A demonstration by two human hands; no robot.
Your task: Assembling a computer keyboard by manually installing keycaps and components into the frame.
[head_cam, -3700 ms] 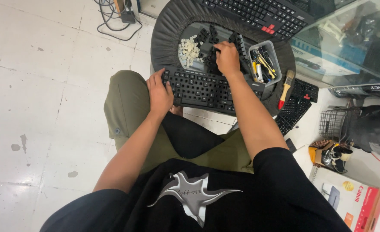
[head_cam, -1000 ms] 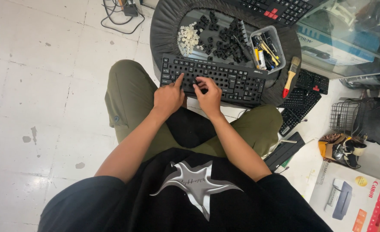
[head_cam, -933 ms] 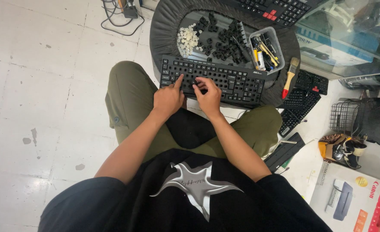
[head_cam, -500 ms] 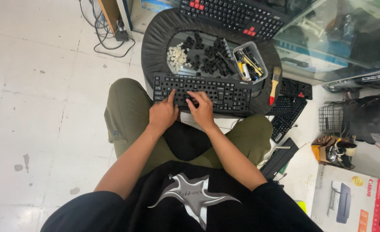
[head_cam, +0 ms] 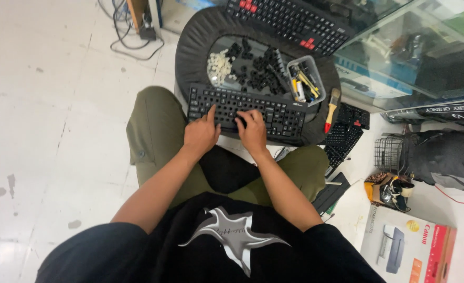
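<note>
Hands of the seated person rested side by side on a black rectangular plastic keyboard [head_cam: 247,110], which lay across the near edge of a round black padded seat [head_cam: 190,47] just in front of the knees. The left hand [head_cam: 200,133] lay flat on the lower left part of the keys, its fingers spread and empty, with one finger stretched up onto the rows. The right hand [head_cam: 253,131] was just beside it, near the middle of the keyboard, with the fingers bent down onto the keys; whether they pinched a keycap I could not tell, because the fingertips were hidden. The two hands were close together but did not touch each other. Beyond the hands, further on the seat, was a heap of loose black keycaps [head_cam: 255,68], and left of this heap a small pile of white rubber domes [head_cam: 220,65]. To the right of the heap stood a clear rectangular plastic box [head_cam: 306,81] with small tools inside. Right of the right hand, a paintbrush with red handle [head_cam: 330,109] lay at the edge of the seat. Far beyond the hands another black keyboard with red keys [head_cam: 287,21] leaned against the seat. The person wore olive-green trousers [head_cam: 153,131] and a black shirt.
</note>
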